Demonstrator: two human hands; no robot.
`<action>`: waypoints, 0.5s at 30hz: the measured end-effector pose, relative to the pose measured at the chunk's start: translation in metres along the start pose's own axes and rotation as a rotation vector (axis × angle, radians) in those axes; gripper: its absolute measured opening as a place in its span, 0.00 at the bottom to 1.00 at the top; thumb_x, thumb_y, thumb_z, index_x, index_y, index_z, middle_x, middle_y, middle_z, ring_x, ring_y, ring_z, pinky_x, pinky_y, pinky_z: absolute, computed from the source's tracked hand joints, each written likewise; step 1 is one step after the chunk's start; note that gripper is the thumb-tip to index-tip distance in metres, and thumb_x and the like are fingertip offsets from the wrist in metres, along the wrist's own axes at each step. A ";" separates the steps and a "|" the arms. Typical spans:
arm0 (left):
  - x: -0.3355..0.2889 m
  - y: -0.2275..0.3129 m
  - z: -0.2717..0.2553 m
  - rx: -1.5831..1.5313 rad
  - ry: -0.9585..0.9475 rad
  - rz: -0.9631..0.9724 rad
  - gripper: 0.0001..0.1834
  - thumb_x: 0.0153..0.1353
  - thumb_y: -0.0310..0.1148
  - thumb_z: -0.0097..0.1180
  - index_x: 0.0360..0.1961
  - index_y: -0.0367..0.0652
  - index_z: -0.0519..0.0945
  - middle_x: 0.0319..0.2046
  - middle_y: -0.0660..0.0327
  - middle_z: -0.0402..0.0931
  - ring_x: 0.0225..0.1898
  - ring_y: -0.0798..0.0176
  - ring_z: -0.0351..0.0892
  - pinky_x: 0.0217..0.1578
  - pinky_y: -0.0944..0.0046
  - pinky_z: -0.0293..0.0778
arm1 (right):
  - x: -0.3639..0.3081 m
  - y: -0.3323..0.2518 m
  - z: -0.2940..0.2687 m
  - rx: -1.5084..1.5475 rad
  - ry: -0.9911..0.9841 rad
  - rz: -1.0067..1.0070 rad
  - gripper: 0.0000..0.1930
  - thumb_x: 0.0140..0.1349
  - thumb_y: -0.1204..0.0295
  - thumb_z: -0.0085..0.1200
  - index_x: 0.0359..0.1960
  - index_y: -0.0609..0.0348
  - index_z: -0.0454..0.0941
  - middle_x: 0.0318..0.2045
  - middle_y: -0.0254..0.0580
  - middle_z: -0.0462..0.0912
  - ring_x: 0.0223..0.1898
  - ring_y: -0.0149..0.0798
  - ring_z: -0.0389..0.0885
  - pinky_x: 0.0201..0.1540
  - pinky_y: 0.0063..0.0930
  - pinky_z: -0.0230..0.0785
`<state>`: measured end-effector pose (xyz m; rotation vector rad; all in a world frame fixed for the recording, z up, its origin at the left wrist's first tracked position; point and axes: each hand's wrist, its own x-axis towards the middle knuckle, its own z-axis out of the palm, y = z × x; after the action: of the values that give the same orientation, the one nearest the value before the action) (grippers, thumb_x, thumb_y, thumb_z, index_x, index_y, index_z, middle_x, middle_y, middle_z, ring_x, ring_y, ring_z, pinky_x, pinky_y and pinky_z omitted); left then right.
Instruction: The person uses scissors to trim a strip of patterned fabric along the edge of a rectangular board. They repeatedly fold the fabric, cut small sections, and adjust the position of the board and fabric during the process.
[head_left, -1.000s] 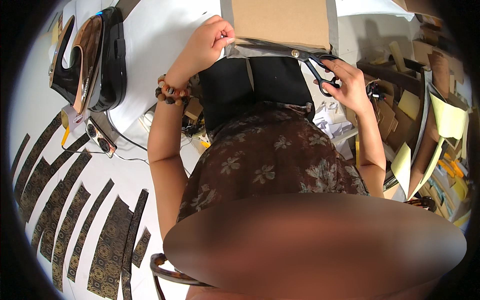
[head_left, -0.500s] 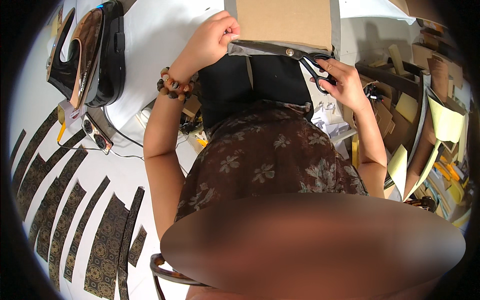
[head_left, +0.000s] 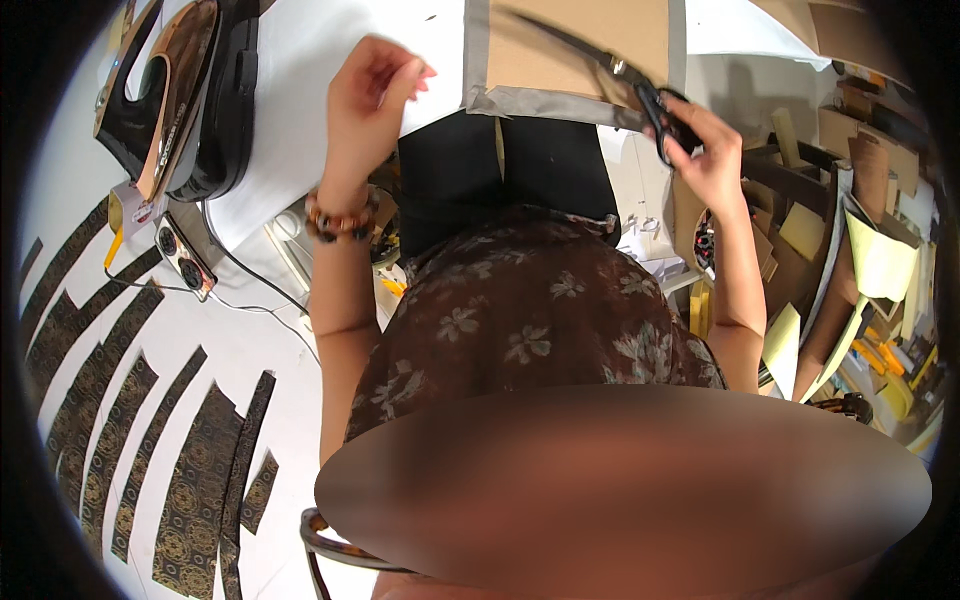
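1. Right hand (head_left: 705, 150) is closed through the black handles of a pair of scissors (head_left: 640, 90), whose long blades now lie slanting up across the brown cardboard panel (head_left: 580, 45); half a second ago they ran along its near grey-fabric edge (head_left: 540, 105), so the cut along that edge looks finished or paused.
2. Left hand (head_left: 370, 100), with a beaded bracelet (head_left: 335, 215) at the wrist, has let go of the panel's near left corner and hovers loosely open over the white table (head_left: 290, 90), gripping nothing.
3. Farther left, a black clothes iron (head_left: 175, 95) rests on the table.
4. Down on the floor at left lie dark patterned fabric strips (head_left: 150, 440) in rows.
5. Far right, cardboard and yellow paper offcuts (head_left: 860, 260) crowd together.
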<state>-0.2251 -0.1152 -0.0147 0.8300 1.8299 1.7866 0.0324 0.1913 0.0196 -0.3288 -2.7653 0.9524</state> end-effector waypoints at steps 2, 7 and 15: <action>-0.034 0.009 -0.002 -0.040 0.105 -0.087 0.06 0.70 0.22 0.59 0.45 0.35 0.78 0.38 0.59 0.85 0.38 0.70 0.82 0.39 0.71 0.77 | 0.029 0.007 0.002 -0.144 0.033 -0.070 0.21 0.58 0.78 0.68 0.55 0.64 0.83 0.43 0.50 0.88 0.43 0.43 0.89 0.50 0.34 0.80; -0.130 -0.011 -0.021 0.006 0.377 -0.330 0.08 0.64 0.22 0.66 0.44 0.33 0.85 0.34 0.63 0.86 0.33 0.73 0.82 0.37 0.73 0.76 | 0.103 0.031 0.026 -0.274 0.064 -0.201 0.21 0.59 0.78 0.66 0.56 0.56 0.82 0.46 0.47 0.85 0.45 0.54 0.85 0.48 0.38 0.79; -0.292 -0.187 -0.088 0.341 0.796 -0.809 0.19 0.66 0.42 0.69 0.38 0.32 0.85 0.31 0.58 0.86 0.30 0.69 0.82 0.32 0.66 0.77 | 0.123 -0.047 0.036 -0.552 -0.024 -0.300 0.13 0.61 0.75 0.62 0.49 0.60 0.85 0.45 0.48 0.85 0.48 0.53 0.83 0.52 0.43 0.76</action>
<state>-0.0965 -0.3764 -0.2224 -0.6086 2.4706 1.3256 -0.1006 0.1678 0.0350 0.0273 -2.9376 0.1160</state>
